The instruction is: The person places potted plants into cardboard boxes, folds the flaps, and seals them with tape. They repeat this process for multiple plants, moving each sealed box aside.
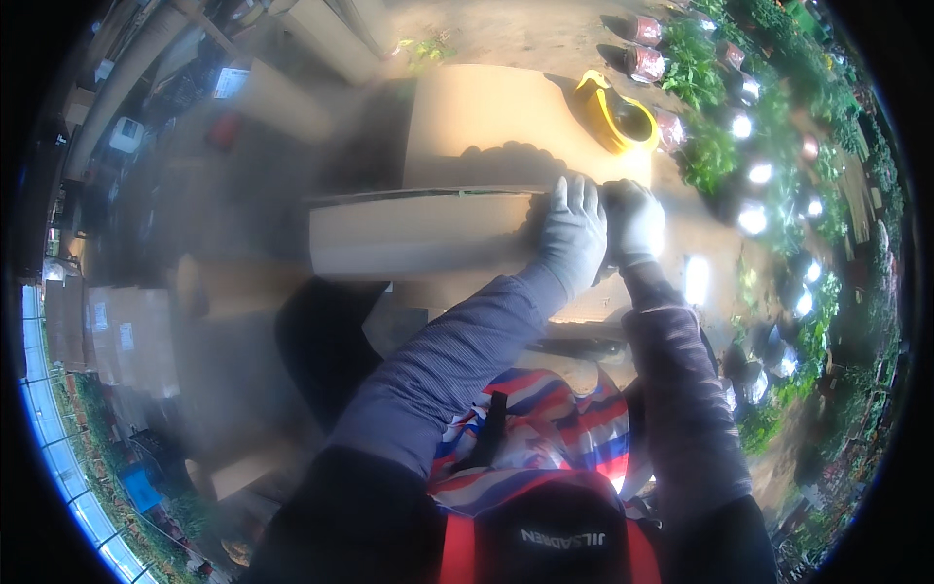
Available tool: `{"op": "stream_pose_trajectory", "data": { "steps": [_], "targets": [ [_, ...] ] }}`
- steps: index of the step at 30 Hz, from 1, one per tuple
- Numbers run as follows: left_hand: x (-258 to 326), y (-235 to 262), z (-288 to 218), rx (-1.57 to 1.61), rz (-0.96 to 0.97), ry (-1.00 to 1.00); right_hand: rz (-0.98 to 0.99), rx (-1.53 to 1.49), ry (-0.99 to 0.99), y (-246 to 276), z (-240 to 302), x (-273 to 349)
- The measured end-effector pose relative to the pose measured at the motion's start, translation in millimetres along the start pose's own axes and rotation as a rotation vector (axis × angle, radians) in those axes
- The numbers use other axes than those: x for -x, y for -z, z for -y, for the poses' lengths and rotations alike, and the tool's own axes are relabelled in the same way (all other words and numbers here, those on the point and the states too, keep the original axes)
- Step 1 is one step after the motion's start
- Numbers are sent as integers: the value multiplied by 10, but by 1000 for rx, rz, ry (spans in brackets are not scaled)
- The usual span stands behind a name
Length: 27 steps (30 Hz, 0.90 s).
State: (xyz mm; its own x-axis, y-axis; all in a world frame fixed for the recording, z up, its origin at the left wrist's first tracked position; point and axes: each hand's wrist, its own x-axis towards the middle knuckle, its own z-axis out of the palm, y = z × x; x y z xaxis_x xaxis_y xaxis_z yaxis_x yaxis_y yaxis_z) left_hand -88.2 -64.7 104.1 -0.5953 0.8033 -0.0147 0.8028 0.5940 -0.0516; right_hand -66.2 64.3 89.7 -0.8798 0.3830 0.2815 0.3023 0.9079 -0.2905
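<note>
Background: sunlit ground, green plants
Cardboard box: before the person
Yellow ring: box's far right corner
Left hand: fingers together, at box's right end
Right hand: alongside; finger state indiscernible

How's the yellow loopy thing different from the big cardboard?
The yellow loopy thing is bright yellow; the cardboard is brown. The yellow loopy thing is curved; the cardboard has broad, flat panels. The yellow loopy thing is much smaller than the cardboard. Both catch sunlight.
</note>
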Motion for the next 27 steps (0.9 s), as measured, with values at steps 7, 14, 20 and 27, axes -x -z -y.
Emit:
{"op": "stream_pose_trajectory", "data": {
  "steps": [7,14,20,27],
  "targets": [
    [299,28,-146,-51,96,-80,-372,-62,172,-70,-76,354],
    [-444,54,220,242,31,-13,158,225,44,-258,-208,-467],
    [-582,-34,347,198,28,-38,44,-1104,-438,138,-930,-445],
    [-363,-33,126,104,-41,-22,240,-1129,-170,-277,-1015,288]
  ]
}}
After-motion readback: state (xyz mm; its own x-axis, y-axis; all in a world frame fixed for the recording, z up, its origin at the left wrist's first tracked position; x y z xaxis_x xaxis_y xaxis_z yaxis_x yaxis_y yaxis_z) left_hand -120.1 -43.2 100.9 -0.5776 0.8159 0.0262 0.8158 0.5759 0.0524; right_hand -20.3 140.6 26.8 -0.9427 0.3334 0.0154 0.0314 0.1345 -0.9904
